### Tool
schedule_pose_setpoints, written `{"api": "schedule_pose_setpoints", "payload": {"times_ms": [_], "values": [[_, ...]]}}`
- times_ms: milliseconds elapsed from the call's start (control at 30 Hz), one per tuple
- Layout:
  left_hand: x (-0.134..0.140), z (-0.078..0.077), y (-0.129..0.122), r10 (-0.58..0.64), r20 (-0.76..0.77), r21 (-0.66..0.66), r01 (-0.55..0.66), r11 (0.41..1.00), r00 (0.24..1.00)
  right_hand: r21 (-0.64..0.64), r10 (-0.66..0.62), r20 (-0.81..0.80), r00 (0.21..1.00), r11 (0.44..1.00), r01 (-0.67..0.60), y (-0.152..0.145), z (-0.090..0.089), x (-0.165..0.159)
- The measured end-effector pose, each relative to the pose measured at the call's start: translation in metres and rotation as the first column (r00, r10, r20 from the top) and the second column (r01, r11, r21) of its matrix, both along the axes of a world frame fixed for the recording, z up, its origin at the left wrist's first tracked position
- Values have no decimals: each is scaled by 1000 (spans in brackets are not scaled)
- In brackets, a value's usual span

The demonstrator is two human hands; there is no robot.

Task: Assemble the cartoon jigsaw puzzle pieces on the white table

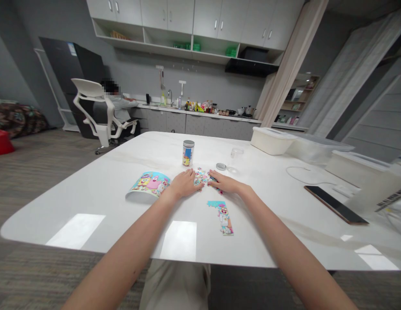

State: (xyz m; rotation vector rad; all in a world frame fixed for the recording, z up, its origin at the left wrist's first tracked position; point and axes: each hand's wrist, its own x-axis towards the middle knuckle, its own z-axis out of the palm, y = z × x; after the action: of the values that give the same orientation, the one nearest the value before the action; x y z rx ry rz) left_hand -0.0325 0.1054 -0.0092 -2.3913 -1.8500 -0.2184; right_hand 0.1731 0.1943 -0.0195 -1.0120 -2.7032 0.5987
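A loose heap of small, colourful jigsaw pieces [202, 175] lies on the white table [116, 181]. My left hand [184, 183] rests flat at the heap's left side, fingers stretched out over its edge. From the right, my right hand [226, 182] touches the pieces with its fingers extended. Nearer to me is a joined L-shaped section of the jigsaw [225, 219], showing a cartoon figure and a blue strip. A curled cartoon picture sheet [150, 183] lies left of my left hand. Whether any single piece sits under my fingers is hidden.
Behind the heap stands a lidded jar with cartoon print [188, 157]. A metal lid [221, 166] and a clear container [237, 155] lie beyond my right hand. To the right are a phone [334, 204], a cable and storage boxes [271, 141]. A person sits near the counter.
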Motion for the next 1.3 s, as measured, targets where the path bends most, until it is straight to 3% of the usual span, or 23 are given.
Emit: {"api": "schedule_pose_setpoints", "payload": {"times_ms": [233,500,733,833,967,1167,1300], "values": [[5,-7,5,-130,-24,49,131,990,991,49,98,-51,994,994,-95,-3,-1,-5],[4,-7,5,-102,-24,35,102,994,995,38,-10,-32,999,999,11,-2,2,4],[12,-11,3,-182,-7,31,182,983,983,19,34,9,999,999,-34,-12,2,-12],[7,-11,4,-162,-17,35,162,986,987,14,32,23,999,999,-33,-10,4,-6],[0,-12,7,-133,-60,56,137,989,989,15,-17,31,999,1000,16,-6,3,0],[9,-15,7,-229,-177,123,252,960,957,65,8,119,993,998,-16,-8,-2,-14],[3,-17,9,-171,-201,175,208,962,964,68,11,140,990,998,-20,-3,-1,-4]]}}
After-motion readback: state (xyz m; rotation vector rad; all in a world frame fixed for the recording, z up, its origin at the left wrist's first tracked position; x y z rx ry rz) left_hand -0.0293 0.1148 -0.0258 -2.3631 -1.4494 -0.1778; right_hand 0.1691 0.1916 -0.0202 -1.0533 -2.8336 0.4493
